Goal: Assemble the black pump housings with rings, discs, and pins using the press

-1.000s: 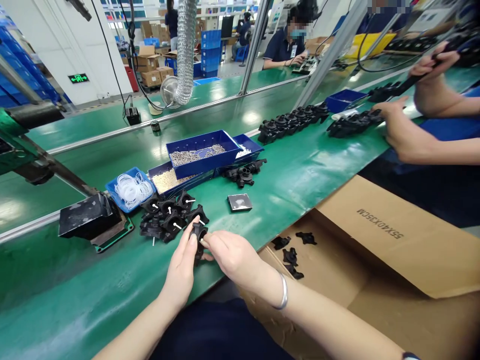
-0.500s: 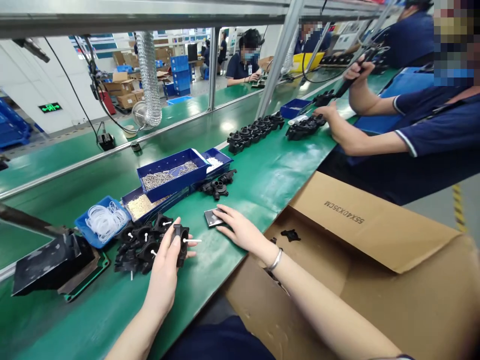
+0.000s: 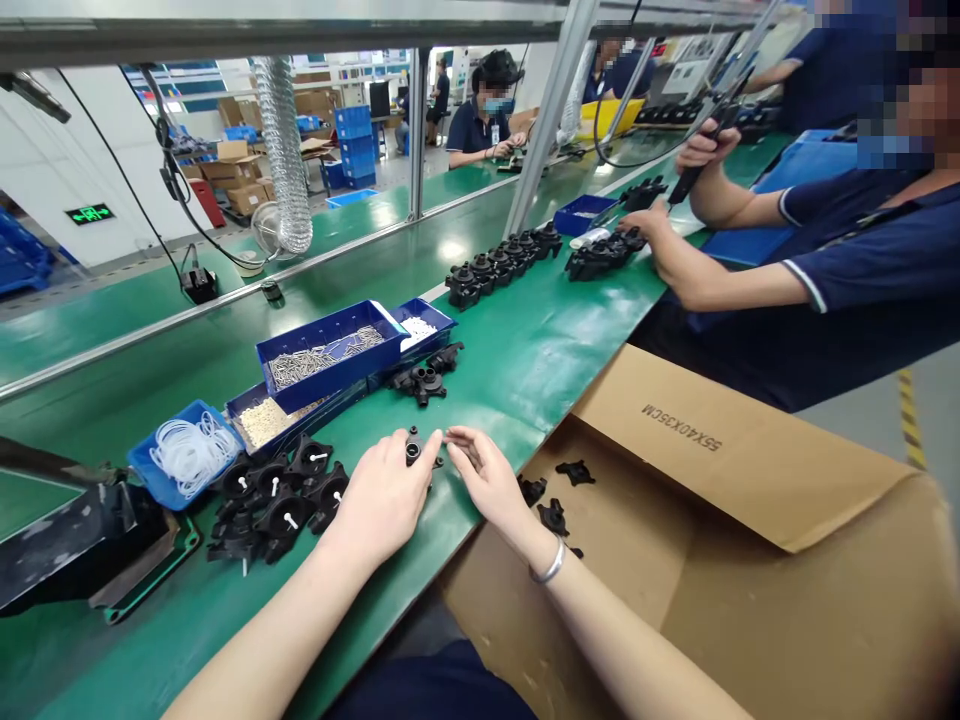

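My left hand (image 3: 390,495) is closed over a black plastic housing (image 3: 413,452) low over the green bench; a round port shows on its upper side, and most of it is hidden. My right hand (image 3: 484,478) is beside the housing's right side, thumb and index finger bent close together; what is between them I cannot make out. To the left lies a cluster of black housings (image 3: 281,512), several with white pins standing out of them. Behind my hands are more black ported parts (image 3: 421,384).
A blue tray of metal pins (image 3: 330,352) sits above one with cream-coloured pieces (image 3: 259,422). A blue bin holds clear rings (image 3: 191,450). A cardboard box (image 3: 622,570) with black parts is at the bench's right edge. A co-worker's hands (image 3: 705,150) hold a black tool over assembled parts.
My left hand has moved right and turned palm down over the housing. My right hand has drawn its fingers together; the small dark block it touched is now hidden. The view has shifted slightly.
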Demonstrator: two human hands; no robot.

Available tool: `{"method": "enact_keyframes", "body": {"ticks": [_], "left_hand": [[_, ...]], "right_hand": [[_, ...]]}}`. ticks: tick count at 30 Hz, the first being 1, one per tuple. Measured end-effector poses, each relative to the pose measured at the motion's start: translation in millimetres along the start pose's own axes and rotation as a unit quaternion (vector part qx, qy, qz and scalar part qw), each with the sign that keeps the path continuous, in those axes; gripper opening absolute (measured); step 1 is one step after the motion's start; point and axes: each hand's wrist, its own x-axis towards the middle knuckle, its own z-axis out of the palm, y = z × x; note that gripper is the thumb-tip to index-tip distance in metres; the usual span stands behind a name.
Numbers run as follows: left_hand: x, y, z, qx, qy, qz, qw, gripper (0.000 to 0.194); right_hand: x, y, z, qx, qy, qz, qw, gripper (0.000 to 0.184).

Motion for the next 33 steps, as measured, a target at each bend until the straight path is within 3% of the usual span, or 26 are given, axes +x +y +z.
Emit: {"method": "enact_keyframes", "body": {"ticks": [5, 9, 12, 16, 20, 24, 29, 33], "left_hand": [[-9.6, 4.5, 3.6, 0.001, -0.014, 0.013, 1.0, 0.051], [3.4, 1.9, -15.5, -0.039, 0.024, -0.038, 0.998, 0.047], [23.1, -15.3, -37.1, -0.05, 0.047, -0.129, 0.989, 0.044], [39.7, -50.2, -47.3, 0.008, -0.002, -0.166, 0.986, 0.035], [36.3, -67.9, -42.5, 0.105, -0.057, -0.169, 0.978, 0.031], [29.7, -65.7, -41.9, 0.199, -0.068, -0.182, 0.961, 0.048], [20.7, -52.2, -42.0, 0.261, -0.054, -0.208, 0.941, 0.039], [6.0, -36.5, -57.7, 0.272, -0.038, -0.251, 0.928, 0.037]], "right_hand": [[-3.9, -5.4, 0.2, -0.002, -0.005, 0.001, 1.0, 0.029], [0.2, -6.8, 0.6, -0.006, -0.014, 0.012, 1.0, 0.029], [9.2, -8.7, -1.4, -0.004, -0.03, 0.026, 0.999, 0.031], [34.5, -18.7, -11.6, -0.019, -0.041, 0.015, 0.999, 0.031], [88.6, -31.2, -24.8, -0.079, -0.025, -0.018, 0.996, 0.029], [170.6, -37.1, -23.2, -0.193, -0.031, -0.037, 0.98, 0.022], [259.1, -30.6, 10.3, -0.343, -0.16, -0.008, 0.926, 0.021], [290.4, -17.2, 38.5, -0.427, -0.267, 0.035, 0.863, 0.031]]}}
